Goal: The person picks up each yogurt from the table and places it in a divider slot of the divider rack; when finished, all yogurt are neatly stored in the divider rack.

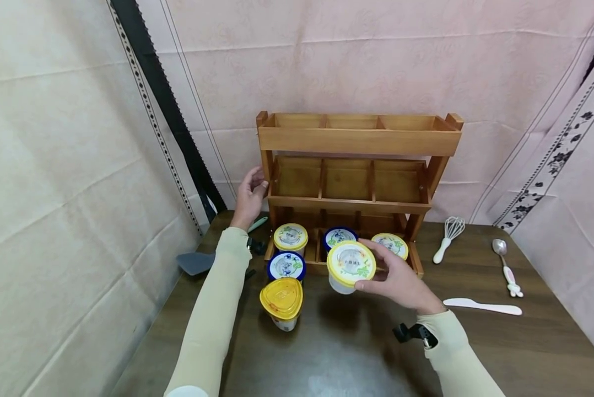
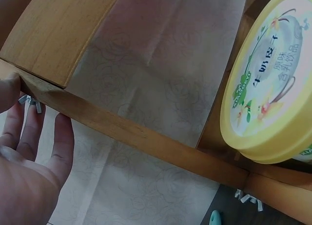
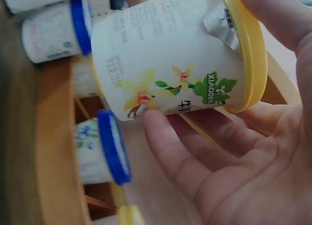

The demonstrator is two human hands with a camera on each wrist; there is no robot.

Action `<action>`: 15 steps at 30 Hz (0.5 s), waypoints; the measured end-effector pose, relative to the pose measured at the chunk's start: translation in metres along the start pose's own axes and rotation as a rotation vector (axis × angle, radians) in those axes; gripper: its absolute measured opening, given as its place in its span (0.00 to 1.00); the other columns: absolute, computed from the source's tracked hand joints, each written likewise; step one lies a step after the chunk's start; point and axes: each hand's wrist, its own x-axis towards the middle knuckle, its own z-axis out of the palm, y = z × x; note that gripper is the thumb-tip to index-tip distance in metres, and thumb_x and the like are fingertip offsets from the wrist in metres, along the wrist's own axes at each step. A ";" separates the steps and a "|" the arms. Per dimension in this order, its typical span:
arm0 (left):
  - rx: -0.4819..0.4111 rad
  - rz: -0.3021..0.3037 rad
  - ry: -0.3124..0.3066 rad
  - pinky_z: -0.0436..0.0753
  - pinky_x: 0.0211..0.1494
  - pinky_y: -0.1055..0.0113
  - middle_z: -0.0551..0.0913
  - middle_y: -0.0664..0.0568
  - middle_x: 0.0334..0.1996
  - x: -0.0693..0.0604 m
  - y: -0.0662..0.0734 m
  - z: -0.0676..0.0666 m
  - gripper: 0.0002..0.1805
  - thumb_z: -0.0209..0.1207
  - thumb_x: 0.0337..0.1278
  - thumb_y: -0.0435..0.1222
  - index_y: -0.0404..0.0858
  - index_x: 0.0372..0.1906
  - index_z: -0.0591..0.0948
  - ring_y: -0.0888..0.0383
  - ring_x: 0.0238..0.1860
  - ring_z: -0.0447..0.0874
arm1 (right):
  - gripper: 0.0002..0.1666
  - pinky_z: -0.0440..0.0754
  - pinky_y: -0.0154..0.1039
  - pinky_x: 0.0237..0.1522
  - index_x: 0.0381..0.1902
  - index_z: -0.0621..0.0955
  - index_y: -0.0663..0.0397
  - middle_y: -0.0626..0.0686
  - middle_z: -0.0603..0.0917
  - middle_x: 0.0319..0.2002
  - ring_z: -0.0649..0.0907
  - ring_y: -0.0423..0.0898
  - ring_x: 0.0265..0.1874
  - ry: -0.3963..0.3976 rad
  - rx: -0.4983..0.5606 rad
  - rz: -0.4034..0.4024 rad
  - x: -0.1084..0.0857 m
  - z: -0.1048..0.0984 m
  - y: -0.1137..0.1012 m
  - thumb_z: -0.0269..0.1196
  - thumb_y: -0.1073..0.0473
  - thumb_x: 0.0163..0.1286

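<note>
My right hand (image 1: 401,278) holds a white tub with a yellow lid (image 1: 351,264) in the air before the wooden rack (image 1: 358,143). Printed flowers show on that tub's side in the right wrist view, with thumb and fingers around it. At the rack's left upright, my left hand (image 1: 249,198) grips the wood, thumb on one side and fingers on the other. On the bottom shelf are a yellow-lidded tub (image 1: 290,237) at left, a blue-lidded tub (image 1: 340,237) in the middle and another yellow-lidded tub (image 1: 392,244) at right.
In front of the rack's left end stand a blue-lidded tub (image 1: 286,267) and a cup with a rounded-triangular yellow lid (image 1: 282,299). A whisk (image 1: 448,240), a spoon (image 1: 507,270) and a white knife (image 1: 482,306) lie at right. A grey-blue spatula (image 1: 196,262) lies left, partly behind my arm.
</note>
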 end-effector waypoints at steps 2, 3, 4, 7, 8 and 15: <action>0.004 -0.010 0.003 0.79 0.72 0.51 0.76 0.46 0.67 0.001 0.002 0.001 0.25 0.55 0.81 0.35 0.51 0.76 0.72 0.50 0.66 0.75 | 0.54 0.88 0.38 0.55 0.81 0.65 0.44 0.54 0.75 0.68 0.80 0.56 0.62 0.028 -0.014 -0.014 0.003 -0.008 -0.004 0.80 0.54 0.62; 0.006 -0.016 0.005 0.78 0.73 0.50 0.76 0.46 0.67 0.002 0.003 0.001 0.25 0.54 0.81 0.35 0.50 0.77 0.71 0.49 0.67 0.74 | 0.54 0.88 0.38 0.55 0.81 0.65 0.44 0.54 0.75 0.68 0.80 0.56 0.62 0.042 -0.020 -0.023 0.004 -0.012 -0.005 0.80 0.54 0.62; 0.009 -0.022 0.007 0.77 0.74 0.50 0.75 0.45 0.68 0.002 0.003 0.002 0.26 0.53 0.82 0.34 0.49 0.77 0.71 0.49 0.68 0.74 | 0.54 0.88 0.38 0.54 0.81 0.65 0.45 0.54 0.75 0.68 0.80 0.57 0.62 0.055 -0.028 -0.034 0.006 -0.016 -0.008 0.80 0.55 0.62; 0.010 -0.037 0.007 0.77 0.74 0.48 0.74 0.43 0.69 0.002 0.002 0.001 0.26 0.52 0.82 0.32 0.47 0.78 0.70 0.47 0.69 0.73 | 0.54 0.87 0.34 0.54 0.81 0.65 0.46 0.53 0.76 0.69 0.79 0.56 0.63 0.095 -0.055 -0.044 0.008 -0.027 -0.016 0.80 0.54 0.63; 0.008 -0.039 0.007 0.77 0.74 0.48 0.74 0.43 0.68 0.002 0.001 0.001 0.26 0.52 0.82 0.32 0.48 0.78 0.70 0.47 0.69 0.73 | 0.54 0.87 0.34 0.54 0.81 0.65 0.46 0.53 0.76 0.69 0.79 0.56 0.62 0.108 -0.066 -0.043 0.008 -0.031 -0.018 0.79 0.54 0.63; -0.001 0.003 0.002 0.79 0.71 0.54 0.77 0.46 0.65 0.001 -0.002 -0.001 0.25 0.55 0.81 0.34 0.51 0.76 0.73 0.51 0.65 0.76 | 0.54 0.86 0.30 0.53 0.82 0.62 0.43 0.53 0.77 0.67 0.82 0.51 0.58 0.194 -0.134 -0.039 0.013 -0.058 -0.040 0.78 0.51 0.66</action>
